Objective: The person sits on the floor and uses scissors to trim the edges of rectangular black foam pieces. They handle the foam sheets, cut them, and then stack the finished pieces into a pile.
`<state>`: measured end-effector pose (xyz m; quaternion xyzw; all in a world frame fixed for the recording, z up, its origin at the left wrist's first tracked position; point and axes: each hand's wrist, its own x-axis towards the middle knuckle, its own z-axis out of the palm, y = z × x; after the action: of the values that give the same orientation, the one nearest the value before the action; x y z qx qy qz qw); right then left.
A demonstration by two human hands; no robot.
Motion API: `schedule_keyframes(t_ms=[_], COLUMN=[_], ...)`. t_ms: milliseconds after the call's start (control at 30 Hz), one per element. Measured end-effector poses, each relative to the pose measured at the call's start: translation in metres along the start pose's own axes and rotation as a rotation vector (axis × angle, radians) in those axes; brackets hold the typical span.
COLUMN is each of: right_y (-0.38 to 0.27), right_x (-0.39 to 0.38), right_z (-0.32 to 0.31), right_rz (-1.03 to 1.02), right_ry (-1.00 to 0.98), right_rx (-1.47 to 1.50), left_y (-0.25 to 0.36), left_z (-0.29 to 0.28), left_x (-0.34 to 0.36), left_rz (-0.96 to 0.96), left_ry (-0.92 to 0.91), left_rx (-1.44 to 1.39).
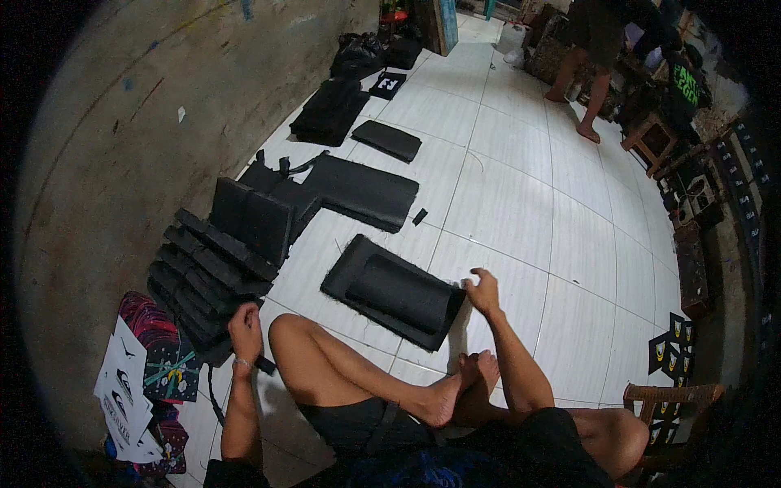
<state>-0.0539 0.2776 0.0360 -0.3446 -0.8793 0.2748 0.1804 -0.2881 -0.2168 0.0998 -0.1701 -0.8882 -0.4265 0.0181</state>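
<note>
On the tiled floor before my crossed legs lies a black fabric panel (337, 285) with frayed edges. A smaller black piece (399, 291) lies on top of it, its right end bulging up. My right hand (484, 293) is just beside the panel's right corner, thumb and forefinger apart, with nothing seen in it. At the left, my left hand (244, 325) is by the near end of a row of stacked black padded pieces (213, 260). Its fingers are curled, and what they may hold is hidden. A black strap (264, 364) lies close to that wrist.
Farther off are a large folded black piece (366, 189), a flat black panel (387, 141) and a black stack (329, 112) along the wall. Printed sheets (126, 390) lie at lower left. Another person (598, 73) stands at back right near a wooden stool (651, 140).
</note>
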Motion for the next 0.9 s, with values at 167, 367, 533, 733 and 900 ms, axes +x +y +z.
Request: schedule_keyframes(t_ms=[167,367,533,733,900], right_y=[-0.007,0.012,-0.028,-0.059,-0.089], right_x=[0.021,0.047,0.069,0.156,0.230], right_z=[-0.009,-0.012,-0.002,0.100,0.161], right_rz=[0.080,0.362,0.711,0.802,0.812], right_ry=[0.005,-0.178,-0.270,-0.326,-0.210], right_rx=[0.125,0.462,1.166,1.146,0.857], left_y=[0.035,-0.008,-0.099,-0.106,-0.088], left_z=[0.018,0.043,0.066,0.098,0.097], left_x=[0.032,-0.018,-0.138,-0.207,-0.203], left_rz=[-0.039,-0.100,-0.429,-0.483,-0.540], left_ry=[0.117,0.345,0.377,0.279,0.200], left_rx=[-0.313,-0.136,-0.147,0.492,0.581])
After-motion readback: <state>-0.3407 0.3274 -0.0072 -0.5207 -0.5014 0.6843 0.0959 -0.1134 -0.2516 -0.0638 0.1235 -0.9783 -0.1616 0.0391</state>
